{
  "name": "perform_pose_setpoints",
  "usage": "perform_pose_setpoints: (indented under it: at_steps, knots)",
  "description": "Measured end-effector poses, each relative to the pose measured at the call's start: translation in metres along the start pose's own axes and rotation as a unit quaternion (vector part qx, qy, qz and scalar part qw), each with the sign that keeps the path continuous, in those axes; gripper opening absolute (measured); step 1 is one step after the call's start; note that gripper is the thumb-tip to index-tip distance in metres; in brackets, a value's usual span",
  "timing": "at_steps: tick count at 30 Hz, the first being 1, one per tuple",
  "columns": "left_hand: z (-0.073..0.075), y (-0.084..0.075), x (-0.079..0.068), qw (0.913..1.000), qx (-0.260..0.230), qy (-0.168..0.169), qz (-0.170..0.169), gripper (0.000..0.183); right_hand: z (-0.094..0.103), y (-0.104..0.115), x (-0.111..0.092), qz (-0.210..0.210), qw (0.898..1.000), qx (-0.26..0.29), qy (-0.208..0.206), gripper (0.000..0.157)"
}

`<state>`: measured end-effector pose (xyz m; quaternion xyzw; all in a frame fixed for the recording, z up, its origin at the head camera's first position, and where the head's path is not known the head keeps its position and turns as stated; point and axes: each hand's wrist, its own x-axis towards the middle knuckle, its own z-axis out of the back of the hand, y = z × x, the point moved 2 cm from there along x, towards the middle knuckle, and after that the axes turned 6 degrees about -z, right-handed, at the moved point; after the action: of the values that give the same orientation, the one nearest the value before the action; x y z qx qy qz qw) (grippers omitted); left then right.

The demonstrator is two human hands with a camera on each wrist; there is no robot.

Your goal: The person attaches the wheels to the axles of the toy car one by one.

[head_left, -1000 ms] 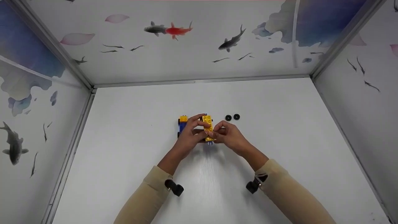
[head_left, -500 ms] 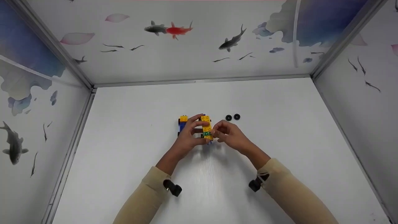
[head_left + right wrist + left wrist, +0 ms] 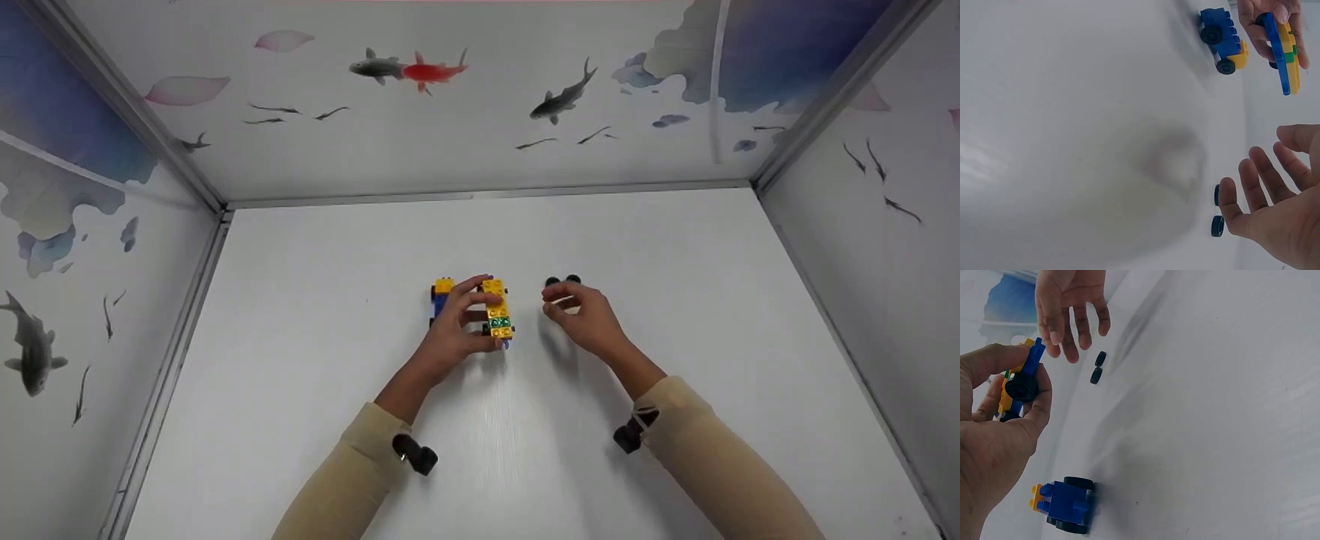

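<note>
My left hand grips a toy brick car by its ends, above the table. The car has a blue base, yellow bricks on top and one green brick across them; black wheels show on one side. To the right, my right hand hovers with loosely bent fingers and nothing in them, close to two loose black wheels. In the head view that hand partly covers the wheels. Left of my left hand stands a second brick vehicle, blue with a yellow part and black wheels, partly hidden by the hand in the head view.
The white table is bordered by a back wall and side walls printed with fish. Metal strips run along the table's edges. A small black camera sits on each sleeve cuff.
My right hand has let go of the car and moved right, over toward the loose wheels. The green brick on top has come into sight. My left hand has stayed nearly still with the car.
</note>
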<state>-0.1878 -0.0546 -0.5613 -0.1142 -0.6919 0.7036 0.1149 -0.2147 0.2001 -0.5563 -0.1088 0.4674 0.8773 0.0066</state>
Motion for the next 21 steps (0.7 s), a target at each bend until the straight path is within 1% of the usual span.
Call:
perform_pose_setpoints:
  at_steps: [2,5,7,9,13,16,21]
  knots:
    - [0.000,0.000,0.000,1.0000,-0.001,0.000,-0.001,0.062,0.002,-0.005,0.002,0.023,0.999,-0.030,-0.023,0.030]
    - [0.000,0.001,-0.001,1.0000,-0.003,0.003,-0.002,0.061,0.005,-0.013,0.006,0.055,0.994,-0.074,-0.060,0.030]
    - [0.000,0.000,-0.002,1.0000,-0.005,0.006,-0.002,0.061,0.006,-0.019,0.009,0.069,0.990,-0.098,-0.080,0.032]
    - [0.000,0.001,-0.003,0.9999,-0.006,0.008,-0.002,0.061,0.008,-0.024,0.012,0.073,0.986,-0.113,-0.093,0.035]
    - [0.001,0.001,-0.003,0.9999,-0.011,0.008,0.000,0.061,0.012,-0.032,0.015,0.071,0.983,-0.138,-0.101,0.045]
    - [0.001,0.001,-0.004,0.9998,-0.016,0.008,0.003,0.062,0.013,-0.037,0.017,0.064,0.980,-0.164,-0.097,0.053]
    - [0.000,0.003,-0.004,0.9997,-0.021,0.009,0.002,0.061,0.011,-0.044,0.019,0.051,0.970,-0.220,-0.089,0.061]
